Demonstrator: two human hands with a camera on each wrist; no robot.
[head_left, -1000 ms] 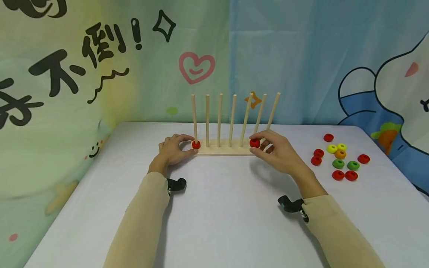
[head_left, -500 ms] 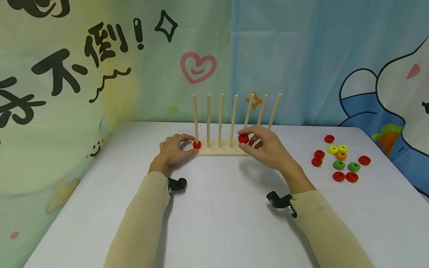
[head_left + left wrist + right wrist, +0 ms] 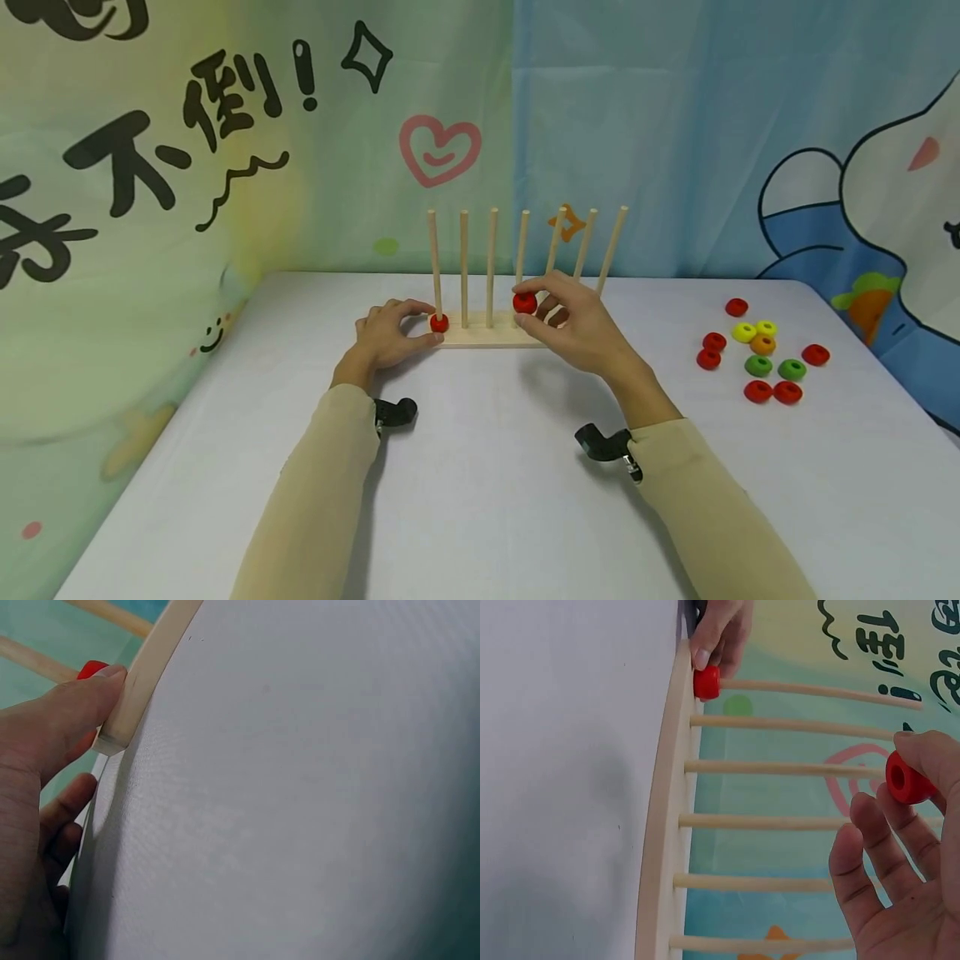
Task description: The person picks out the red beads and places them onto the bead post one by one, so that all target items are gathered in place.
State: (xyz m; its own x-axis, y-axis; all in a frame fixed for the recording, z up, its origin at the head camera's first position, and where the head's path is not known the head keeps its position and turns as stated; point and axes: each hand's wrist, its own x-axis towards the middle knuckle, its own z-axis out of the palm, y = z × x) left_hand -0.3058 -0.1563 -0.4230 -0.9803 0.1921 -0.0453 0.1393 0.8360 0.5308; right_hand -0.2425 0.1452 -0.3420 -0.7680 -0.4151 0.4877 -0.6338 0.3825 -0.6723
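A wooden peg stand (image 3: 483, 337) with a row of upright pegs stands on the table. A red bead (image 3: 439, 323) sits at the bottom of its leftmost peg. My left hand (image 3: 386, 335) grips the stand's left end, thumb and index finger on either side beside that bead. In the left wrist view the thumb (image 3: 94, 697) lies on the base's end and covers most of the bead. My right hand (image 3: 573, 323) pinches another red bead (image 3: 524, 302) between thumb and index finger, near the middle pegs. The right wrist view shows this bead's hole (image 3: 898, 778), off any peg.
Loose beads lie on the white table (image 3: 480, 483) to the right: several red ones (image 3: 816, 355), two yellow ones (image 3: 743, 332), an orange one (image 3: 762, 346) and two green ones (image 3: 758, 366). A printed curtain (image 3: 637, 125) hangs behind the table.
My right hand has moved left along the stand with the red bead and risen slightly, from the right-hand pegs to the middle ones. My left hand has stayed in place.
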